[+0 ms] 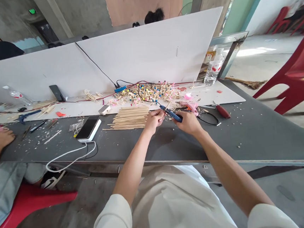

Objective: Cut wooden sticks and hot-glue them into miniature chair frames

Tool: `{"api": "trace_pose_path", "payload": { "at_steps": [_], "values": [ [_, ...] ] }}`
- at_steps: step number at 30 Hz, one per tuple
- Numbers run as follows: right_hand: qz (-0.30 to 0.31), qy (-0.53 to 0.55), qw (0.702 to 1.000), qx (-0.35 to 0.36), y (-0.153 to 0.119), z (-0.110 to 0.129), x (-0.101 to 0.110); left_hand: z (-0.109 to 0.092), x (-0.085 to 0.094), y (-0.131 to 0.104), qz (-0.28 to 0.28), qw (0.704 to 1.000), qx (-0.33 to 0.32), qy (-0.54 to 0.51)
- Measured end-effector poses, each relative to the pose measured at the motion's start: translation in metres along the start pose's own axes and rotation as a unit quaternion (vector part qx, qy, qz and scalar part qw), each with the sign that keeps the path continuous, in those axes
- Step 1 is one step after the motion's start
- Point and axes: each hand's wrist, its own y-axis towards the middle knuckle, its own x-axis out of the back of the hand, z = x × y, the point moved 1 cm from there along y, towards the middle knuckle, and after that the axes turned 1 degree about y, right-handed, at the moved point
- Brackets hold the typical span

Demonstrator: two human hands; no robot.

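Left hand (155, 120): fingers drawn together in a narrow pinch near the tip of the tool; anything between them is too small to tell. Right hand (188, 122): closed around the handle end of blue pliers (171, 113), smooth-looking, slanting up and left over the table's far half; whether the jaws are parted cannot be told. Thin wooden sticks (131, 118), straight, pale and matt, lie roughly parallel in a flat stack just beside the left hand. Beyond, a loose heap of stick pieces (150, 92) is mixed with small round balls in blue, yellow and pink. Surface: dark grey table (254, 126), flat, with scattered pale crumbs; a white board strip (230, 94) covers its far side, and a white upright panel (136, 55) stands behind. Room: bare concrete wall (78, 7), grey floor, red plastic chair (294, 69) at right, people beyond the panel. Near the right hand: pink glue gun (192, 107), looped black cable (208, 122), tool with a red handle (222, 111). To the left of the sticks: black phone (88, 128) on a white block-shaped device, with a curved white cable hanging past the table edge. Clear plastic bottle (213, 67) upright at far right. Another person's hand (1, 138) rests at the left end. The heap and glue gun crowd the space just beyond the pliers; the near table edge is mostly bare.
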Motion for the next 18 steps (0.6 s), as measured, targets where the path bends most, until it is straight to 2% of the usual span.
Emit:
{"api": "trace_pose_path", "payload": {
  "at_steps": [3, 14, 18],
  "values": [
    [-0.006, 0.014, 1.0, -0.002, -0.0004, 0.0022, 0.0006, -0.001, -0.0003, 0.0001, -0.004, 1.0, -0.016, -0.002],
    [-0.005, 0.017, 0.999, -0.039, -0.0027, 0.0051, 0.0022, -0.0011, -0.0008, 0.0001, -0.094, 0.982, -0.116, 0.118],
    [0.004, 0.003, 0.998, -0.059, -0.0029, 0.0063, 0.0035, 0.0009, 0.0012, 0.0003, -0.105, 0.976, -0.116, 0.153]
  ]
}}
